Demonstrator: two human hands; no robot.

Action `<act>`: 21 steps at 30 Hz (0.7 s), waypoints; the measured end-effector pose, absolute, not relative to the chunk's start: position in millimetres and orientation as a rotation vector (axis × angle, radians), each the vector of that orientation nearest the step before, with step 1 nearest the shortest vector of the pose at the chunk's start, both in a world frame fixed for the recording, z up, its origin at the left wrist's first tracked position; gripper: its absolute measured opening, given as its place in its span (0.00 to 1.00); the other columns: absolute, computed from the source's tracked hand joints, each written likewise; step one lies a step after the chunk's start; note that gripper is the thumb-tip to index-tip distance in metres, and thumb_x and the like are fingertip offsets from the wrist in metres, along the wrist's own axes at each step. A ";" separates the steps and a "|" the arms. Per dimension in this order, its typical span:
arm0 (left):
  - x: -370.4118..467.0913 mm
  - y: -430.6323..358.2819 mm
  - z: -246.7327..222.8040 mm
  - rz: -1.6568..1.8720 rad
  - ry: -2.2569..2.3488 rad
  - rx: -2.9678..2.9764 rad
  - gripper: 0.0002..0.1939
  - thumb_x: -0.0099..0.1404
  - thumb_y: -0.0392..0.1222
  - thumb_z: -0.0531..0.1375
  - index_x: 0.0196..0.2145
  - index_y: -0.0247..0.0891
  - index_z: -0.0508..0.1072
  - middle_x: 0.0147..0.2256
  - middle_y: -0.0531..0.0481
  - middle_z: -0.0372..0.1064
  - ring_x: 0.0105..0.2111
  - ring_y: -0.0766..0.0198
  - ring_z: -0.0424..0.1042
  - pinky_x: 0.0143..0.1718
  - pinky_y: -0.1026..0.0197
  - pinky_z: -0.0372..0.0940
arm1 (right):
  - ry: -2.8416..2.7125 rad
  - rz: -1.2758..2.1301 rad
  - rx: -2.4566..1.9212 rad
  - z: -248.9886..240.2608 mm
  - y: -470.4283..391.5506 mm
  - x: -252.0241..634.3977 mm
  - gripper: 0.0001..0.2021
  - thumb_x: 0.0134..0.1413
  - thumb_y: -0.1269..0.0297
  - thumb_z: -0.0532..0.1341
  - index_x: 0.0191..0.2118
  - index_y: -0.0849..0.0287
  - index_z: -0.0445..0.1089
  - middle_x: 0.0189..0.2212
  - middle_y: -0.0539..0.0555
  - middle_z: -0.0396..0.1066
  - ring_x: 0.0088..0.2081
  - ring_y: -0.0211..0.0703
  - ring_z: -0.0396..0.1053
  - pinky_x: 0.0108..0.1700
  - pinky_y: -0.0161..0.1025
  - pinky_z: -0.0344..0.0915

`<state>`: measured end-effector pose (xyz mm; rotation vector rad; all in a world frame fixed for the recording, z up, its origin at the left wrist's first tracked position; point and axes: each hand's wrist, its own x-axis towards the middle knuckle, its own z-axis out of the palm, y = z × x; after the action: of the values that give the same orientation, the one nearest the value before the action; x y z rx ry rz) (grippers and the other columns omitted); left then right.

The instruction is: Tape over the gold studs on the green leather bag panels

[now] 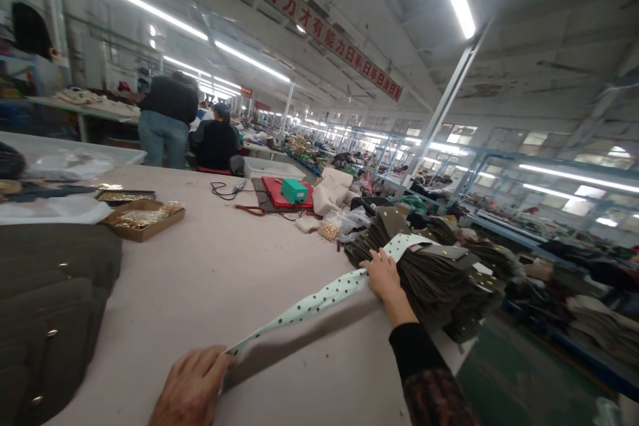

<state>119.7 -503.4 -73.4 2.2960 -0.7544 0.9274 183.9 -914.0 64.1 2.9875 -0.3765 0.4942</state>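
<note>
A pale mint strip of fabric with dark polka dots point(317, 303) stretches between my two hands above the table. My left hand point(194, 383), low in the view, is closed on its near end. Farther right, my right hand point(382, 273) pinches the strip close to its other end, which lies over a stack of dark olive fabric pieces point(424, 279). These pieces are fanned out and bear small yellow marks. At the left edge rest more dark fabric pieces point(54, 306) with shiny metal studs.
On the pale table point(239, 246) stand a cardboard box point(144, 218) of gold-coloured bits, a green box point(293, 191) on a red case point(272, 192), and a bag of small gold parts point(330, 229). Two people point(170, 116) are beyond the far edge. Right of the table is green floor point(519, 373).
</note>
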 end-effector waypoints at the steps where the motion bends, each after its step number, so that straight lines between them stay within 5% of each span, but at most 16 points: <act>1: 120.7 -502.4 -73.6 0.925 -0.737 2.314 0.16 0.65 0.32 0.46 0.37 0.43 0.73 0.39 0.48 0.72 0.40 0.59 0.69 0.46 0.55 0.60 | -0.394 0.474 2.985 50.7 -909.6 177.6 0.19 0.51 0.77 0.54 0.43 0.53 0.76 0.59 0.58 0.62 0.63 0.56 0.49 0.61 0.52 0.43; 7: 129.8 -491.1 -62.2 0.860 -0.687 2.433 0.20 0.58 0.26 0.47 0.35 0.44 0.75 0.37 0.50 0.73 0.39 0.59 0.68 0.50 0.50 0.55 | -0.482 0.366 3.057 -15.7 -893.3 151.8 0.20 0.56 0.74 0.52 0.53 0.55 0.70 0.51 0.58 0.69 0.53 0.48 0.63 0.56 0.43 0.54; 14: 164.8 -465.3 -9.8 0.666 -0.704 2.673 0.18 0.60 0.27 0.49 0.30 0.44 0.75 0.32 0.53 0.73 0.39 0.57 0.68 0.57 0.42 0.47 | -0.436 0.302 3.165 -56.4 -890.6 142.5 0.14 0.61 0.63 0.57 0.51 0.58 0.68 0.51 0.57 0.68 0.51 0.47 0.66 0.55 0.52 0.59; 17: 178.2 -461.9 -3.5 0.634 -0.675 2.758 0.18 0.62 0.27 0.49 0.31 0.44 0.76 0.38 0.51 0.74 0.44 0.55 0.68 0.57 0.41 0.47 | -0.402 0.318 3.214 -54.1 -900.4 143.2 0.15 0.58 0.73 0.57 0.51 0.60 0.69 0.50 0.57 0.70 0.51 0.44 0.67 0.56 0.46 0.59; 21: 178.2 -468.9 -18.6 0.727 -0.628 2.771 0.21 0.60 0.25 0.49 0.37 0.43 0.77 0.51 0.46 0.69 0.53 0.51 0.63 0.58 0.41 0.48 | -0.489 0.485 3.201 -47.3 -915.3 139.5 0.28 0.49 0.83 0.49 0.56 0.65 0.66 0.54 0.61 0.66 0.58 0.46 0.61 0.61 0.40 0.53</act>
<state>178.2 -468.9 -18.6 2.7707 -0.6283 0.7269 139.5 -915.3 -47.3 3.2005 -0.4885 0.4854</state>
